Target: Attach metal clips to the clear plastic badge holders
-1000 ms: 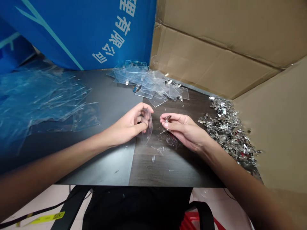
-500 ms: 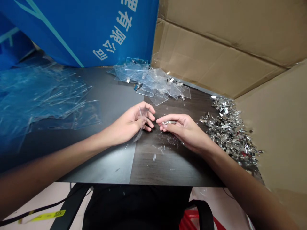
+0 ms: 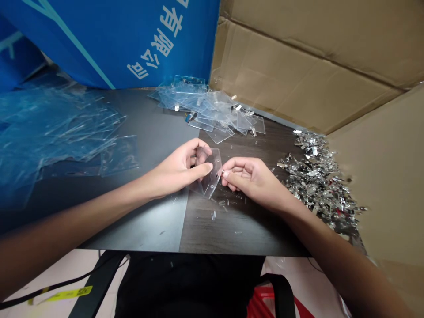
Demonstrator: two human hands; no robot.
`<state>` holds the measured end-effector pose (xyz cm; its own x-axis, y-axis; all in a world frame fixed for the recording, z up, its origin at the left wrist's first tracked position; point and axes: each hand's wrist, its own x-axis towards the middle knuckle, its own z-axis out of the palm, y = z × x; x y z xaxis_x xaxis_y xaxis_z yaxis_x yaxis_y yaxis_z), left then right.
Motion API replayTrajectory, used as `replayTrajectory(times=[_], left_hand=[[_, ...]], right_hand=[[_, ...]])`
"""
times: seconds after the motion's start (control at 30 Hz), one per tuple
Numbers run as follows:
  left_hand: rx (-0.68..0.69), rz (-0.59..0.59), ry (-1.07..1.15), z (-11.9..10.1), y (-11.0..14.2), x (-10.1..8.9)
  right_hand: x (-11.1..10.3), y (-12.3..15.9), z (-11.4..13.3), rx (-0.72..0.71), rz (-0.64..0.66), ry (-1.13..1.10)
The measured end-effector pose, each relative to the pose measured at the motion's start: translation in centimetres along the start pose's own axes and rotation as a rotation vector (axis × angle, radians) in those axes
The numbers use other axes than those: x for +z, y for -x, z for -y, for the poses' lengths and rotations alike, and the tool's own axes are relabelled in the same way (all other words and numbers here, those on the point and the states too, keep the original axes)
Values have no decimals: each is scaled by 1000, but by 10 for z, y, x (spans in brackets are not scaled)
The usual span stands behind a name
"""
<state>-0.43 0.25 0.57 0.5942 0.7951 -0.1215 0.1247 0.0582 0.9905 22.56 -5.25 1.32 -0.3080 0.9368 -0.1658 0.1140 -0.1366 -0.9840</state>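
My left hand point(image 3: 180, 170) is closed on a clear plastic badge holder point(image 3: 210, 176), gripping it between thumb and fingers above the dark table point(image 3: 152, 221). My right hand point(image 3: 253, 179) is closed in a pinch on a small metal clip point(image 3: 221, 172), whose tip touches the holder's right edge. Both hands meet at the table's middle. Most of the clip is hidden by my fingers.
A pile of clear badge holders point(image 3: 212, 110) lies at the back centre. A heap of metal clips point(image 3: 318, 181) lies at the right. Clear plastic bags point(image 3: 59, 128) cover the left side. Cardboard walls point(image 3: 298, 57) and a blue box point(image 3: 115, 39) close off the back. Small plastic bits point(image 3: 220, 207) lie under my hands.
My left hand has turned the holder flat toward me. My right hand has moved left and brought the clip against the holder's edge.
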Motion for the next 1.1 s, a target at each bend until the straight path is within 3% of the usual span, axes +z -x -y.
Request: replayTrajectory(times=[0.53,0.83,1.1], left_hand=[[105,-52,-44,3,-1,6],[127,31,85,5,0,-2],[147,-105,-50,11,-3,-2]], right_hand=[[2,0,-7,-105,-61,-19],[4,4,-4,-144,-89,12],[7,4,-5,-253,-186,98]])
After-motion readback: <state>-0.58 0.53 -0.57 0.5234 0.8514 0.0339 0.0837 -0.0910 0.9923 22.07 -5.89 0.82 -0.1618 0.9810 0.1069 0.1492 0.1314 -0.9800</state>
